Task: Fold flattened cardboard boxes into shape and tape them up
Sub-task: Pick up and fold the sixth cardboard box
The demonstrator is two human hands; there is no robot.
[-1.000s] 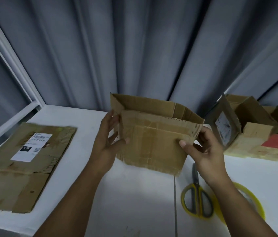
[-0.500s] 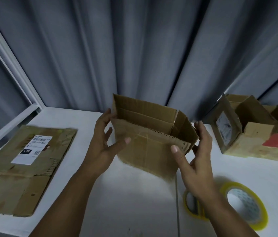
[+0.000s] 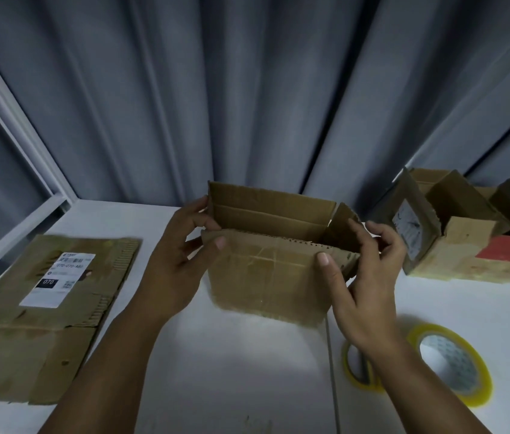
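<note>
A small brown cardboard box (image 3: 266, 277) stands opened into a rectangle at the middle of the white table (image 3: 235, 371), its top flaps up. My left hand (image 3: 181, 261) grips its left end, thumb on the near wall and fingers behind the corner. My right hand (image 3: 363, 277) grips the right end, thumb on the near flap and fingers round the side flap. A roll of yellowish clear tape (image 3: 451, 364) lies flat at the right front. Yellow-handled scissors (image 3: 355, 368) lie partly under my right wrist.
A flattened cardboard box (image 3: 44, 308) with a white shipping label lies at the table's left. Several assembled boxes (image 3: 466, 239), one with a red patch, stand at the right back. Grey curtains hang behind, and a white frame runs along the left edge.
The box has opened from a skewed shape into a squarer one. My right hand has shifted round its right end, and the tape roll is more in view.
</note>
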